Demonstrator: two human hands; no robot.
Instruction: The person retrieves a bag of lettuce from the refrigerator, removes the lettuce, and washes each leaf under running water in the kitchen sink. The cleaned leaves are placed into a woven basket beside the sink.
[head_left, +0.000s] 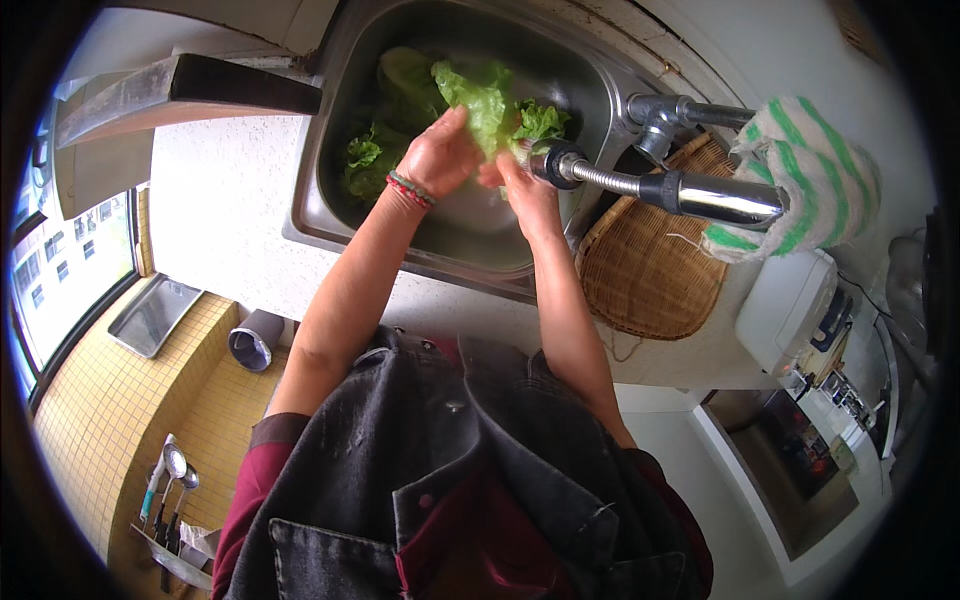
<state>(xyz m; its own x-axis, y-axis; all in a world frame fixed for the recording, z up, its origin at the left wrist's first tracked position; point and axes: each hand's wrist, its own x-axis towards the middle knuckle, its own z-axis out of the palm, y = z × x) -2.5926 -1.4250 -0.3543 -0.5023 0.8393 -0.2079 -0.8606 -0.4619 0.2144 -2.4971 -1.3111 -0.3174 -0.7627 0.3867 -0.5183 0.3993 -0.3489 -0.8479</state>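
Observation:
A green lettuce leaf (480, 105) is held up over the stainless steel sink (300, 202). My left hand (442, 154), with a beaded bracelet (410, 190) at the wrist, grips the leaf's left side. At its lower end my right hand (529, 195) pinches the same leaf, its fingers partly hidden by the faucet's spray head (551, 159). More lettuce leaves (367, 161) lie in the basin on the left, and a frilly piece (541, 121) shows behind the spray head. Water looks cloudy around my hands.
To the right of the sink a woven bamboo basket (652, 277) lies under the faucet's chrome body (727, 199). A green-striped towel (806, 180) is draped over the faucet. A dark-edged shelf (187, 90) juts out at upper left. Beyond the basket stands a white appliance (784, 311).

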